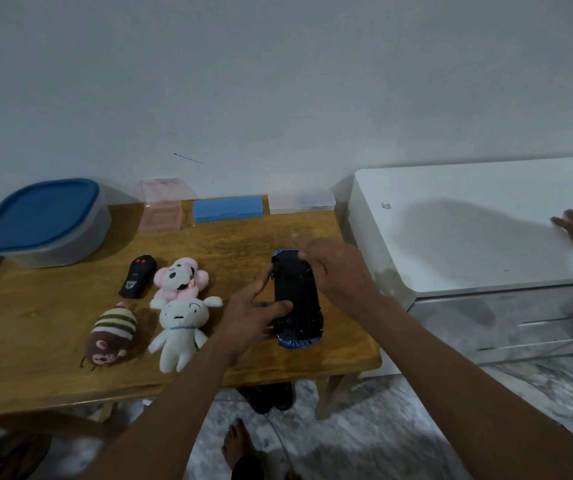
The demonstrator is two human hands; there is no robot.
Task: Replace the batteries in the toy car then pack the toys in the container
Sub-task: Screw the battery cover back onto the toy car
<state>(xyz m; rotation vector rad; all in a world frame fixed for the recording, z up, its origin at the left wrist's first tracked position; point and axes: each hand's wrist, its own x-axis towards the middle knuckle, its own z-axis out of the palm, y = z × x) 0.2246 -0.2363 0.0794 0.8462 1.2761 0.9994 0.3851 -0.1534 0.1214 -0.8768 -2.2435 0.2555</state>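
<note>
Nearby, toy car (297, 292), plushes (177, 327), remote (138, 277), container (41, 220)

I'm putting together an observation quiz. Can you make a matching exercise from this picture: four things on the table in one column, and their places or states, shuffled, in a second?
Things:
1. toy car
2. remote control
3. container
4. blue case

Places or states:
A. back edge of the table, between the pink-tinted box and the clear box
B. underside up, gripped by the left hand
C. back left corner, blue lid on
D. lying beside the pink plush

Pairs: 1-B, 2-D, 3-C, 4-A
</note>
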